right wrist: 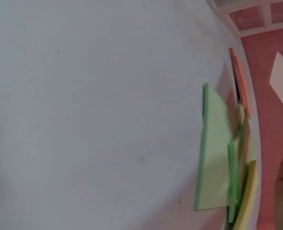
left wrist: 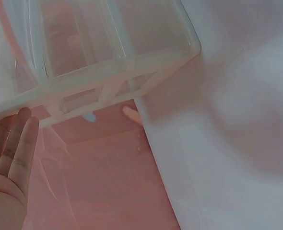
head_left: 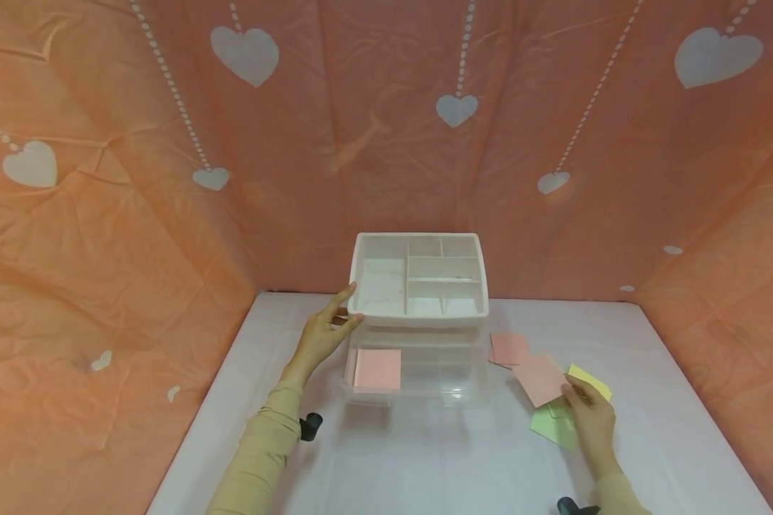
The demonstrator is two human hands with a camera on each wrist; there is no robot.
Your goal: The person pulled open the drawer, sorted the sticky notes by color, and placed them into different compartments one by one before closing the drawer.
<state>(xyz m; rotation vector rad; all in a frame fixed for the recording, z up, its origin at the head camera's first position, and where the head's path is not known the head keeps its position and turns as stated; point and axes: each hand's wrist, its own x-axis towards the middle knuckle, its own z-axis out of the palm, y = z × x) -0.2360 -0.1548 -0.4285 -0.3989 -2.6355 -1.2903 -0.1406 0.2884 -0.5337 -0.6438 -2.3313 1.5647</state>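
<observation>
Two hands reach over a white counter (head_left: pixel 399 458). Farthest left, at nine o'clock of a plastic drawer organizer (head_left: pixel 419 321), the left hand (head_left: pixel 318 340) lightly touches the tray rim, its grasp slack. The left wrist view adds what the head view hides: straight fingers at the edge of the organizer's see-through side. Only the head view shows the tray's compartments and, in the clear drawer (head_left: pixel 431 368) jutting toward six o'clock, a pink sticky-note pad (head_left: pixel 378 370) at the nine o'clock end.

Rightward, between three and four o'clock of the organizer, more pink notes (head_left: pixel 507 347) lie on the counter. Near four o'clock, the right hand (head_left: pixel 594 418) pinches a pink note (head_left: pixel 540 381). Around that note are green pads (head_left: pixel 552 430) toward five o'clock and a yellow pad (head_left: pixel 594 381) at three. Only the right wrist view shows the pads' thickness and a gap between them and the held note.

The organizer's long axis runs nine to three. The held note looks nearly square, its left edge slanting from eleven toward five.
</observation>
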